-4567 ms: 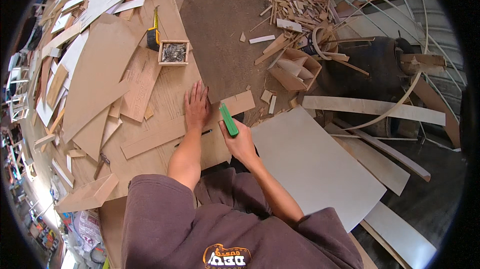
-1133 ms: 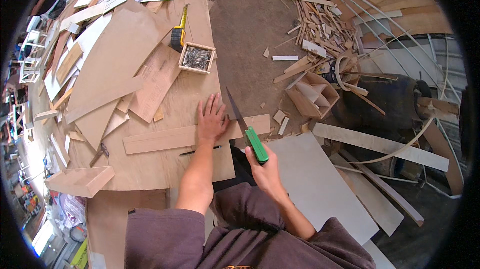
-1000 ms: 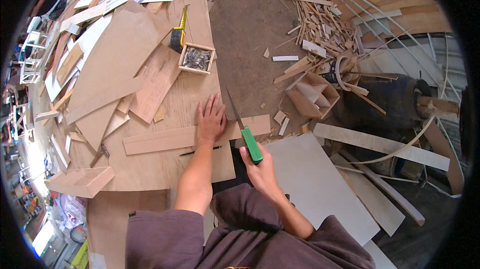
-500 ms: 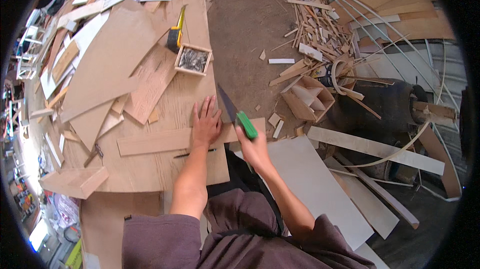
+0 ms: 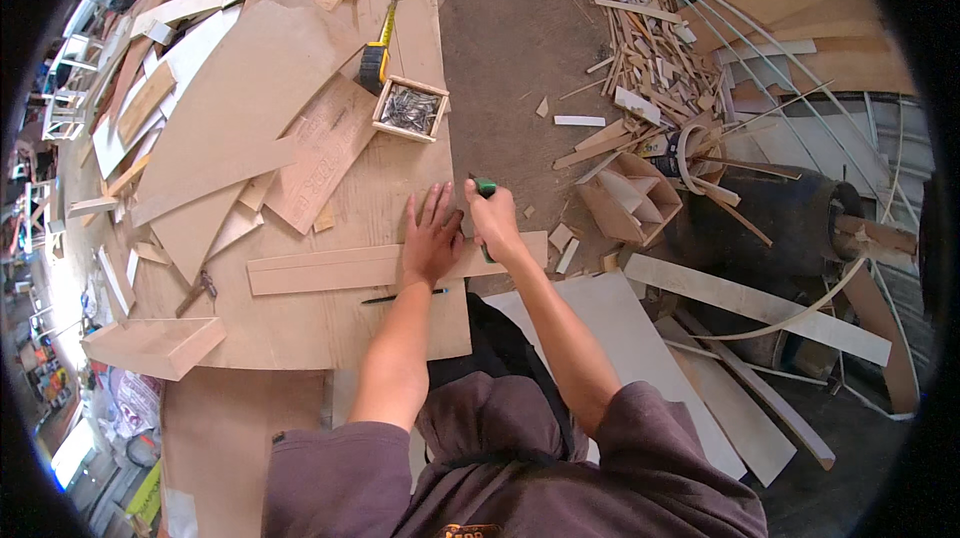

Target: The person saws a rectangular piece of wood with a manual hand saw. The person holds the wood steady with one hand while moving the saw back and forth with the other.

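A long narrow wooden strip lies across the plywood worktop, its right end sticking out past the worktop's edge. My left hand presses flat on the strip near that edge, fingers outstretched. Just right of it, over the overhanging part, my right hand is wrapped round the green handle of a handsaw. Most of the saw's blade is hidden now. A dark pen or pencil lies on the worktop just below the strip.
Farther up the worktop are a small wooden box of metal fasteners and a yellow-black tape measure. Plywood offcuts pile up at the left. Scrap wood, an open wooden box and white panels lie at the right.
My right hand has moved up and forward with the handsaw, and its blade, visible before, is now mostly hidden. My left hand stays on the strip. The whole view has shifted slightly.
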Available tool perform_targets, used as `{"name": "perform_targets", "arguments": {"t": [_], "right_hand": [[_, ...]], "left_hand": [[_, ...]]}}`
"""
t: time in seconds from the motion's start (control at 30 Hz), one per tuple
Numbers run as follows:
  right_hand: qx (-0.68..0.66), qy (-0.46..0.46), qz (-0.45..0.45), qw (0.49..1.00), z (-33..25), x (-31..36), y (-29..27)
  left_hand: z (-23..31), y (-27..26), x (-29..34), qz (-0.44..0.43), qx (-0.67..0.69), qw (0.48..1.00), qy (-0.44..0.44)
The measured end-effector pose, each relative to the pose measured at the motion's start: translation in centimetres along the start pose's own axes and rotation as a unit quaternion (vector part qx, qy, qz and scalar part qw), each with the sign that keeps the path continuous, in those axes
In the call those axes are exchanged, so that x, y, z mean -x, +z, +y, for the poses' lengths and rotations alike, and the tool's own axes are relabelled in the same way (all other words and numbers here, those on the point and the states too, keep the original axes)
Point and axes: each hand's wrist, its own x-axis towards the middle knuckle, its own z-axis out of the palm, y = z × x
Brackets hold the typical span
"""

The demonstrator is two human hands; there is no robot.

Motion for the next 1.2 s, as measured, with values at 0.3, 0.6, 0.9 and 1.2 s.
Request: {"name": "perform_targets", "arguments": {"t": [0.3,0.6,0.9,1.2], "right_hand": [[0.007,-0.052,-0.028,0.998,2.0,15.4,-6.1],[-0.016,0.032,-0.049,0.998,-2.8,20.6,-9.4],[-0.041,0.111,-0.047,0.992,-1.3,-1.1,-1.5],[-0.007,0.020,-0.014,1.000,-0.1,1.9,-1.3]], "left_hand": [[-0.5,-0.1,0.7,-0.048,-0.048,0.997,-0.036],[-0.6,-0.1,0.5,-0.050,-0.050,0.997,-0.036],[0.1,-0.2,0.2,-0.025,-0.050,0.998,-0.029],[-0.2,-0.7,0.1,-0.029,-0.057,0.997,-0.041]]}}
